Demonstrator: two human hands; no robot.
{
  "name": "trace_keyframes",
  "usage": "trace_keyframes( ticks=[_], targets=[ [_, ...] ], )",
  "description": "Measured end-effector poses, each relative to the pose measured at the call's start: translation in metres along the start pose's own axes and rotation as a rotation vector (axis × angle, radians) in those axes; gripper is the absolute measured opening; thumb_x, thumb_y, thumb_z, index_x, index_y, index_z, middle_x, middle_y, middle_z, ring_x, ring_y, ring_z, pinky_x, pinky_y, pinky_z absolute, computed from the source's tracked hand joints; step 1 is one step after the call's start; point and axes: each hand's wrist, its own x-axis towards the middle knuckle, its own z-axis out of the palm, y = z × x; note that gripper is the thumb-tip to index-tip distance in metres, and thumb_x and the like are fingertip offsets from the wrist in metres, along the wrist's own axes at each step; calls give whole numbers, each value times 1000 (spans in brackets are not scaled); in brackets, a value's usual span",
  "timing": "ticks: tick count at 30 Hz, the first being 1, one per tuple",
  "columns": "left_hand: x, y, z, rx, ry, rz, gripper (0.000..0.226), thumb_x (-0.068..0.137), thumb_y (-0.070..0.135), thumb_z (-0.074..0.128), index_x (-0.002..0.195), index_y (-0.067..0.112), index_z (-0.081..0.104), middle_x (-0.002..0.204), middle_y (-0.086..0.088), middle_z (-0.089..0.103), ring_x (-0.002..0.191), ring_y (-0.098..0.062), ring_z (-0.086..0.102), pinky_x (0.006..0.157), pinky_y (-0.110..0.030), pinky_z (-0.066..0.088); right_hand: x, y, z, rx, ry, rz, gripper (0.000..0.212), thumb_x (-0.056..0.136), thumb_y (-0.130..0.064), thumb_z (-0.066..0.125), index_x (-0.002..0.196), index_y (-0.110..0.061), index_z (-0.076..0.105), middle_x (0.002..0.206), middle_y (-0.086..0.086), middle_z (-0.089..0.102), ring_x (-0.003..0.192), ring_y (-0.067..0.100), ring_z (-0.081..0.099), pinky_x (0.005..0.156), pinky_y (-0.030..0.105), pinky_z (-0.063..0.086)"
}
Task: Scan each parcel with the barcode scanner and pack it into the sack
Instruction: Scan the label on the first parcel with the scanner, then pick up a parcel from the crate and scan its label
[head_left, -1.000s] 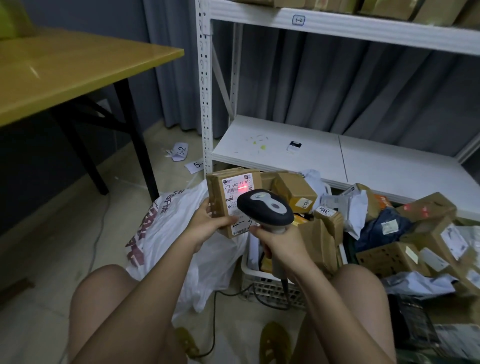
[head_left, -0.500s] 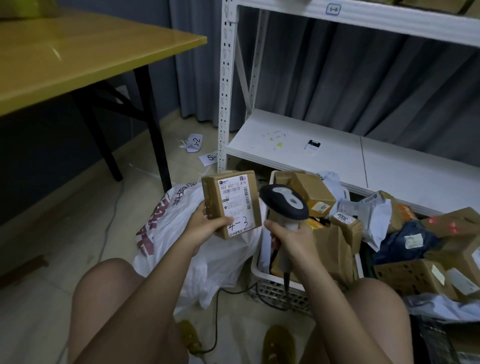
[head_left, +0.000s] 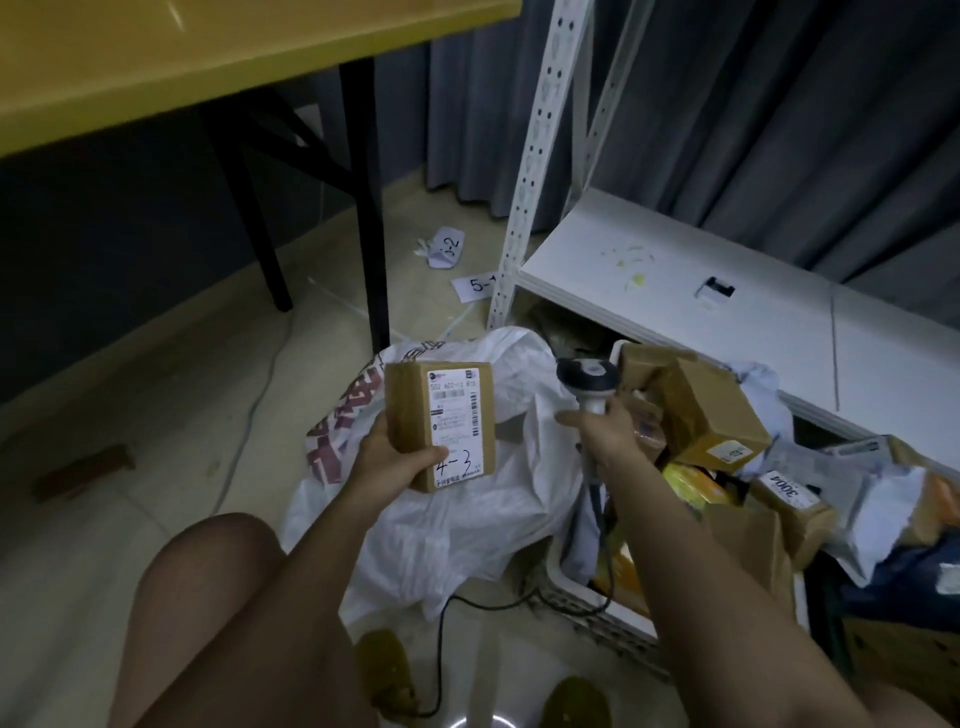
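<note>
Near the centre of the frame, the left hand (head_left: 395, 457) grips a brown cardboard parcel (head_left: 441, 423) by its lower left corner, thumb curled across the bottom of the white shipping label and fingers wrapped behind. The parcel stands nearly upright, label facing the camera, with "4-3" handwritten at the label's lower end. It is held above the white sack (head_left: 467, 525), which lies crumpled on the floor directly below.

Just right of the parcel, the right hand (head_left: 605, 434) holds the barcode scanner (head_left: 589, 382) with its fingers closed round the handle; the dark scanner head is above the hand. The scanner and parcel are apart.

At the right of the frame, a white crate (head_left: 587, 597) holds a pile of other boxes and mailers. A white shelf (head_left: 675, 291) occupies the upper right. A yellow table (head_left: 182, 67) with black legs fills the upper left.
</note>
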Motion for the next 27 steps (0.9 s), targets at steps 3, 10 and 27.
trace_keyframes(
  ticks=[3,10,27],
  targets=[
    [10,-1,4,55,-23,-15,80,75,14,80,143,17,38,135,-1,55,118,-20,55,87,-30,48,23,10,17,-185,70,-33,79,68,-27,87,135,-10,48,129,7,57,116,30,56,98,46,49],
    [29,-4,8,161,-86,-18,81,73,19,81,142,21,37,134,1,56,118,-18,56,95,-34,50,41,22,36,-459,167,-4,49,90,-22,62,133,-8,44,128,15,56,118,35,54,99,41,44],
    [63,18,63,832,-121,334,75,71,44,74,133,22,38,134,-1,44,123,-27,32,99,-38,35,-5,-17,-9,-50,51,-189,39,82,-9,75,116,-11,55,102,4,62,93,22,59,82,38,50]
  ],
)
